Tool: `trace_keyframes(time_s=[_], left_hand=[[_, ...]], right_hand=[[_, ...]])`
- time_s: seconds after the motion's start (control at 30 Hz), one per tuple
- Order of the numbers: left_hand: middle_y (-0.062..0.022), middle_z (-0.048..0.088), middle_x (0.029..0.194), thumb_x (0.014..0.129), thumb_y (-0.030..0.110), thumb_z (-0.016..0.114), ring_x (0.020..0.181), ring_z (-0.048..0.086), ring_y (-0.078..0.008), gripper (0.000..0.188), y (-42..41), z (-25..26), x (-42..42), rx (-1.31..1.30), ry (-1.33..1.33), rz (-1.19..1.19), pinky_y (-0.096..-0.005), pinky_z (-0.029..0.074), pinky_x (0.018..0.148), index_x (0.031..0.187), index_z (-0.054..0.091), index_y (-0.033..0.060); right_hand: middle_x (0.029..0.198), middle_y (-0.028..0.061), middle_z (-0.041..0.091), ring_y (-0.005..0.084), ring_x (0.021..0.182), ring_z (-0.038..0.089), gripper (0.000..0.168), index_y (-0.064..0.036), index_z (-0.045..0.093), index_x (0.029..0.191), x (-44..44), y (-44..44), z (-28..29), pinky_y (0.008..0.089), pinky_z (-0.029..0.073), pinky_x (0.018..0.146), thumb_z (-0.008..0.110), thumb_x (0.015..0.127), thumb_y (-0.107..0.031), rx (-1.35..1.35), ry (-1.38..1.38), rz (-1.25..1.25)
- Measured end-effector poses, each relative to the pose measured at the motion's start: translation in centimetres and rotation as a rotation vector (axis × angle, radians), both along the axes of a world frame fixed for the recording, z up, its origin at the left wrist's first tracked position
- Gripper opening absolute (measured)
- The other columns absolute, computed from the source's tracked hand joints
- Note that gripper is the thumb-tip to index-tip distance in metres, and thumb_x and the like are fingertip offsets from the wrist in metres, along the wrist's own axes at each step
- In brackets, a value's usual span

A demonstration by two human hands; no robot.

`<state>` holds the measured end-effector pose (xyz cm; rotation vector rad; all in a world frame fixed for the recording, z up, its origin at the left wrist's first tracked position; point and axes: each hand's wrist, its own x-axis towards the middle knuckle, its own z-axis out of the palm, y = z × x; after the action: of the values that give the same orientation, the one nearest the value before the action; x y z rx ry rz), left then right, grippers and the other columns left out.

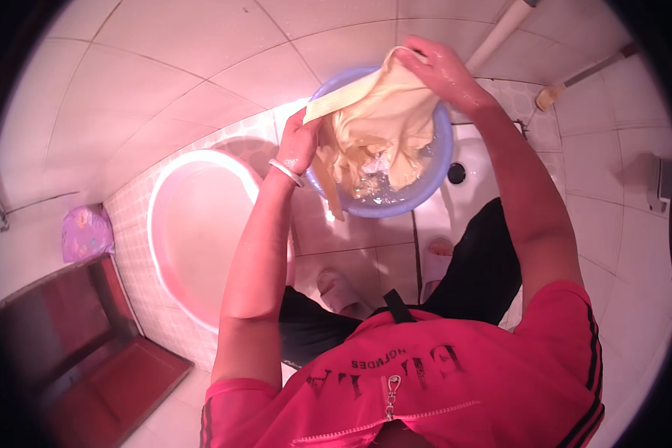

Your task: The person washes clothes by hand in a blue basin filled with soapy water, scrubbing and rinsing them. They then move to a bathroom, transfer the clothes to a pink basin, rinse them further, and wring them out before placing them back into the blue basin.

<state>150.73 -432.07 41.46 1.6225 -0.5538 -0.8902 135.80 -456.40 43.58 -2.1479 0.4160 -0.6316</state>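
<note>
A wet pale yellow garment (pixel 389 109) is stretched between my two hands, its lower part hanging into a blue plastic basin (pixel 447 145). Its flat band runs along the top from hand to hand. My left hand (pixel 299 143) grips the band's left end at the basin's rim, and a white bracelet (pixel 285 172) circles that wrist. Higher up and to the right, my right hand (pixel 442 73) pinches the other end above the basin's far rim. Water (pixel 383 196) glistens in the basin around the lower folds. A strip of cloth hangs over the basin's left front rim.
Left of the basin stands a large pink tub (pixel 207 235). A squat toilet pan (pixel 470 151) with a dark hole lies at the right. Tiled walls (pixel 201 50) close in behind. A white pipe (pixel 501 33) and a long-handled brush (pixel 549 96) are at the upper right.
</note>
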Motion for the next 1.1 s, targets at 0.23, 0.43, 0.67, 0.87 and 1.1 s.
trace_keyframes(time_s=[0.23,0.43,0.67,0.87,1.1], left_hand=[[0.0014,0.06,0.08,0.094,0.021,0.056,0.07,0.055,-0.0079,0.024,4.1,0.4,3.9,0.08,-0.065,0.029,-0.0228,0.046,0.063,0.103,0.064,0.001],[0.004,0.051,0.066,0.094,0.027,0.055,0.056,0.044,-0.0038,0.024,1.6,3.7,4.8,-0.052,-0.165,0.2,-0.0209,0.038,0.051,0.082,0.06,0.0059],[-0.0077,0.054,0.062,0.094,0.034,0.052,0.056,0.046,-0.0154,0.037,-0.6,7.7,7.9,-0.085,-0.838,0.223,-0.0312,0.041,0.054,0.08,0.056,-0.0001],[-0.0117,0.051,0.058,0.093,0.041,0.052,0.053,0.047,-0.0214,0.043,-1.8,10.7,8.7,0.009,-1.044,0.155,-0.0325,0.042,0.054,0.079,0.057,0.0008],[-0.0024,0.066,0.075,0.079,0.05,0.069,0.064,0.057,-0.0097,0.053,-0.7,12.8,8.7,0.415,-0.5,-0.392,-0.0273,0.048,0.063,0.095,0.068,0.0001]], right_hand=[[0.071,0.0032,0.058,0.0124,0.066,0.05,0.034,-0.007,0.061,0.094,-1.2,-1.9,0.2,0.0283,0.044,0.066,0.056,0.091,-0.04,-0.01,0.099,-0.271],[0.063,0.0075,0.055,0.0202,0.057,0.049,0.038,-0.008,0.062,0.093,-1.4,-2.3,-0.1,0.0334,0.044,0.061,0.055,0.09,-0.046,-0.089,-0.004,-0.333],[0.072,-0.0017,0.058,0.0069,0.068,0.048,0.029,-0.003,0.063,0.09,-0.1,-1.8,1.7,0.023,0.042,0.064,0.06,0.091,-0.032,0.076,-0.234,-0.398],[0.073,-0.0066,0.054,0.0011,0.068,0.044,0.022,-0.002,0.062,0.09,-0.3,-2.5,2.7,0.017,0.04,0.063,0.061,0.092,-0.025,0.228,-0.403,-0.394],[0.075,-0.0046,0.059,0.0028,0.07,0.048,0.027,-0.001,0.061,0.089,0.1,-2.0,2.9,0.0198,0.042,0.064,0.062,0.091,-0.029,0.136,-0.288,-0.37]])
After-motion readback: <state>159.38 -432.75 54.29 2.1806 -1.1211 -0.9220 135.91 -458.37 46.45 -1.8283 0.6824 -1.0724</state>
